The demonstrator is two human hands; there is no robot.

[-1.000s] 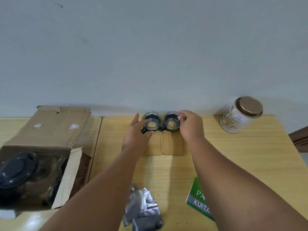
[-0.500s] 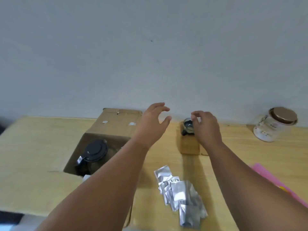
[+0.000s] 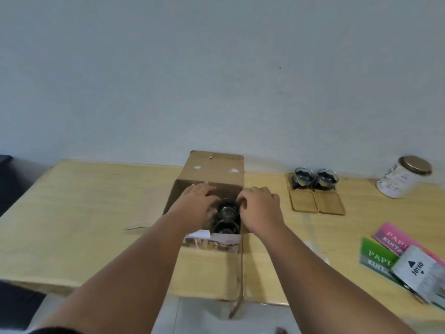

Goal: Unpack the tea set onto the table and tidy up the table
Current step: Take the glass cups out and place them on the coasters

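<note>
An open cardboard box (image 3: 212, 259) stands on the wooden table (image 3: 84, 213) in front of me. Inside it two dark glass cups show, one (image 3: 227, 209) behind the other (image 3: 226, 227). My left hand (image 3: 196, 204) reaches into the box just left of the far cup, fingers extended, its thumb hidden. My right hand (image 3: 261, 209) is at that cup's right side, with curled fingers on its rim. Two more glass cups (image 3: 304, 177) (image 3: 326, 178) stand on the back pair of wooden coasters (image 3: 304, 201).
A white tin with a gold lid (image 3: 403, 178) stands at the far right by the wall. Green and pink booklets and a white packet (image 3: 414, 268) lie at the right front. The box's front flap hangs over the table's near edge.
My view has swung left to the box. Both hands left the two cups on the coasters and moved into the box, either side of a cup there.
</note>
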